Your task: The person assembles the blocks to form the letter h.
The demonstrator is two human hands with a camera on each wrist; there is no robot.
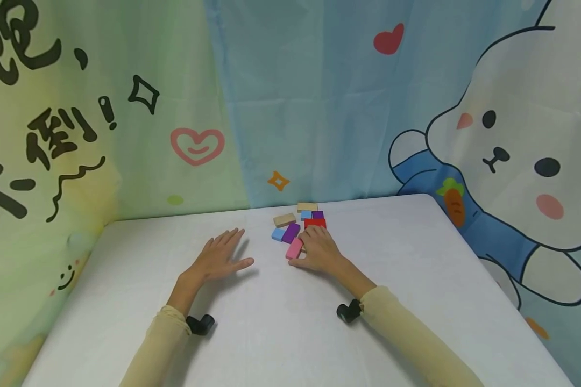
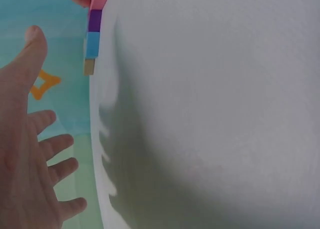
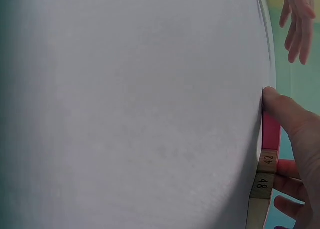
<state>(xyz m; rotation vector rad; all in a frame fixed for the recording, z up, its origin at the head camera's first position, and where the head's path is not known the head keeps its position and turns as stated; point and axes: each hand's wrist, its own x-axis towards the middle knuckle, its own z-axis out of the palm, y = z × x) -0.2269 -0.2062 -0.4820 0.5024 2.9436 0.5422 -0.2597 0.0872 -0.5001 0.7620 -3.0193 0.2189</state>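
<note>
My right hand (image 1: 319, 250) lies over the near right side of a loose group of blocks. Its thumb touches the near end of a pink block (image 1: 294, 248), while the other fingers reach over toward a red block (image 1: 314, 222). In the right wrist view, fingertips rest against wooden blocks marked 42 (image 3: 268, 160) and 48 (image 3: 262, 185), beside the pink block (image 3: 271, 131). Parts of these blocks are hidden by the hand. To the left of the group, my left hand (image 1: 219, 257) is held above the table with fingers spread, touching no block.
Beyond the hands sit purple blocks (image 1: 291, 233), light blue blocks (image 1: 278, 234) and wooden blocks (image 1: 284, 220), reaching near the far edge of the white table (image 1: 271, 333). A printed curtain (image 1: 290, 107) hangs behind it. Each wrist wears a small black camera (image 1: 200, 324).
</note>
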